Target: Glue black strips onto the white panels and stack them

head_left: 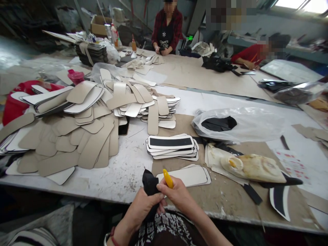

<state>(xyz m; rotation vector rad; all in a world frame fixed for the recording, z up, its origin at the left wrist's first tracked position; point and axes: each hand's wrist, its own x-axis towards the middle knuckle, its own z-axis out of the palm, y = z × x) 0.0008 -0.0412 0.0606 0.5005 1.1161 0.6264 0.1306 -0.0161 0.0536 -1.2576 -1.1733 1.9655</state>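
Close to my body at the table's front edge, my left hand [148, 202] is closed on a piece of black fabric [150, 181] that sticks up above the fingers. My right hand [176, 194] meets it there, its thumb and fingertips at the fabric's edge. A yellow stick-like tool [167, 178] is held in the right hand; its lower end is hidden. Just beyond the hands lie a few pale flat panels [196, 176] with rounded corners. Behind these is a stack of white panels [171, 141], the top one bearing a black strip.
Many beige and white panels [96, 143] are heaped at the left. On the right are a plastic bag [258, 124] with black fabric, a stained plastic container [263, 165] and a curved white piece with black strip [279, 201]. Two people [166, 29] work across the table.
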